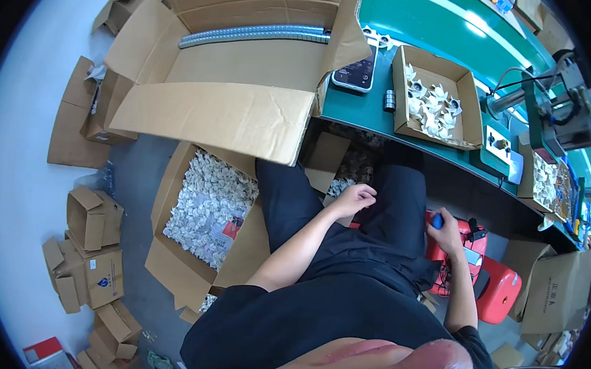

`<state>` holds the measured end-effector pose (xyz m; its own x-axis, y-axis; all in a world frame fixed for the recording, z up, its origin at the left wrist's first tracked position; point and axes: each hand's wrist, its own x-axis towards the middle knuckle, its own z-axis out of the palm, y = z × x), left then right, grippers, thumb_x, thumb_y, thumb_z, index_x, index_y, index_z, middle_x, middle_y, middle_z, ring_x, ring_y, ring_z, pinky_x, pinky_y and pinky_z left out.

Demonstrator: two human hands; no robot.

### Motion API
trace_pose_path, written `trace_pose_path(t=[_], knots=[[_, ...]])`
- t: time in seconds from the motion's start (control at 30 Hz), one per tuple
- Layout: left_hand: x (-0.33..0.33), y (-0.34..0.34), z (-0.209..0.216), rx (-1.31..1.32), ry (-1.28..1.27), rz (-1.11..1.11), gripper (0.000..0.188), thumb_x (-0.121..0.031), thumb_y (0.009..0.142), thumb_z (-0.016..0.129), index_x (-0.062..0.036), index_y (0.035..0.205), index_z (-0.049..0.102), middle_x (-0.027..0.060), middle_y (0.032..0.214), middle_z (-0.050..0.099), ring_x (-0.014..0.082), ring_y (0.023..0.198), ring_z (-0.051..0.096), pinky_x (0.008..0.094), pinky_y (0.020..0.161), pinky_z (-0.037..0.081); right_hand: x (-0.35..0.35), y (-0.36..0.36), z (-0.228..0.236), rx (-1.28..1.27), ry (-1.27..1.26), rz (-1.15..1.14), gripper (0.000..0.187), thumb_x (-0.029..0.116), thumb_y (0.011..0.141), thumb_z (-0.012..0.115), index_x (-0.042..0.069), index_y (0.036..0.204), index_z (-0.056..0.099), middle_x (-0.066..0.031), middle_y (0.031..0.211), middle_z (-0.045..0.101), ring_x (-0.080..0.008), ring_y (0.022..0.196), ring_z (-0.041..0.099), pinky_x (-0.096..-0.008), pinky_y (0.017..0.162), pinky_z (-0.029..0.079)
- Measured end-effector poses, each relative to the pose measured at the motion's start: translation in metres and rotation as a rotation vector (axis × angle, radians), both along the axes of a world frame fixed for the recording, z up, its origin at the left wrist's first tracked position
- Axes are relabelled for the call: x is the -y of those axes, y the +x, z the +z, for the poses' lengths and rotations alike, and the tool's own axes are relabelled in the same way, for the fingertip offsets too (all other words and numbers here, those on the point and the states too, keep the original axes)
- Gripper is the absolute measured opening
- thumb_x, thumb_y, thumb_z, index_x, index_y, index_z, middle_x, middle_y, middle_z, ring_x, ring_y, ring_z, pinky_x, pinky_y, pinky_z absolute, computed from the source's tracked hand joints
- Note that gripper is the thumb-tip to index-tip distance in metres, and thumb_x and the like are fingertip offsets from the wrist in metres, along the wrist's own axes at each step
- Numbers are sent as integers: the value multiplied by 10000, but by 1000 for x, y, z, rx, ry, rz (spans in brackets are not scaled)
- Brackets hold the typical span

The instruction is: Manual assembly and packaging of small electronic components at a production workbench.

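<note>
My left hand hovers over or rests on my dark-trousered thigh, its fingers curled together. Whatever it may hold is hidden. At my right side, my right hand is closed around a small blue object with a rounded end; its kind does not show. Below that hand lies a red case with dark cords and a pale panel. On the green bench ahead, an open cardboard tray holds several white finned parts, some with dark round centres.
A large open carton with metal tubes stands ahead left. Beside my leg, another carton is full of white parts. A phone and dark cylinders lie on the bench, near a press-like machine. A red stool-like object stands right.
</note>
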<state>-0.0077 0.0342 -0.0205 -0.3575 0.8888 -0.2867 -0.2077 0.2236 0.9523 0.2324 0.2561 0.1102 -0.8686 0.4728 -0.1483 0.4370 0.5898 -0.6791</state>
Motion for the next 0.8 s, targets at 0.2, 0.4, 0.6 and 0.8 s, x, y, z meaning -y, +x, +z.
trace_pose_path(t=[0.2,0.4,0.6,0.8], knots=[[-26,7,-15,-182,-183,-63,313,-177,902,696,17,1142,646,162,1007,739,269,906,719,368,798,553,8,97,-41,277,-223,-184,260,57,755,653,10,999,578,-179,799,621,-289,782,669,-371,744,513],[-56,2,-45,-274,-342,-134,301,-244,854,666,6,1002,586,223,927,690,409,930,676,496,772,513,20,141,-24,656,-816,-415,232,21,744,658,-30,966,617,-101,729,653,-199,606,666,-322,563,536],[-71,-10,-28,-284,-498,-226,325,-232,868,644,11,1077,591,240,1003,690,415,981,670,501,822,520,33,76,6,519,-886,-404,173,54,787,649,-22,939,616,-40,677,609,-147,561,608,-304,524,495],[-68,-18,-21,-282,-569,-256,469,-229,898,591,0,1304,535,273,1175,659,426,1083,649,502,915,520,38,25,2,65,-40,-291,341,73,790,642,-22,1102,542,-225,989,593,-375,900,612,-432,824,474]])
